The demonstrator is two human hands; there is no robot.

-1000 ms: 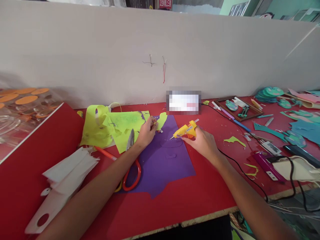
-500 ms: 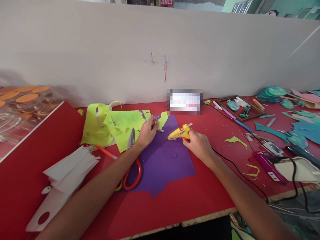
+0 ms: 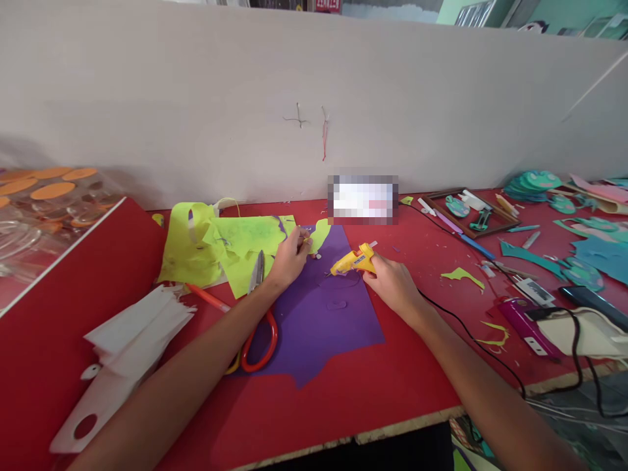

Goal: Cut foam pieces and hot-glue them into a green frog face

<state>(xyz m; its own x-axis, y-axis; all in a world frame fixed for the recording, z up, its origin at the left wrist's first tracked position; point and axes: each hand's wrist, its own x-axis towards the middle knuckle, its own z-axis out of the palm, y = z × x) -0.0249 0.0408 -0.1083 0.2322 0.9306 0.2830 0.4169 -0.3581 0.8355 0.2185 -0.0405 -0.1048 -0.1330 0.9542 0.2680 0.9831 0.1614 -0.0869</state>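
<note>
**A:** What is each hand on?

**B:** The right hand [image 3: 392, 284] is wrapped tight around a yellow glue gun [image 3: 354, 260], just right of centre frame. Its nozzle points left and down, right at the purple foam sheet [image 3: 318, 320]. The left hand [image 3: 289, 258] has its fingertips pinched together on a small yellowish bit [image 3: 307, 241], too small to identify, at the sheet's upper edge.

**A:** How far along does it look?

**B:** Early to middling, I'd judge. Two purple cut shapes [image 3: 337, 293] lie on the sheet by the nozzle. I can't tell whether they are stuck down, and no glue bead shows. The pinched bit isn't set on the sheet yet.

**A:** And the surface?

**B:** It's a red tabletop [image 3: 392, 379]. Orange-handled scissors [image 3: 260, 327] lie under the left forearm, with lime-green sheets [image 3: 210, 252] above them. White paper pieces [image 3: 132, 333] are at lower left. The gun's black cord [image 3: 471, 337] trails to the right.

**A:** What about the room?

**B:** A plain grey partition [image 3: 196, 98] fills the top. At right are teal cut-outs [image 3: 593, 252] and a wooden frame [image 3: 466, 212] holding oddments. Orange-lidded jars [image 3: 49, 193] are at far left.
</note>
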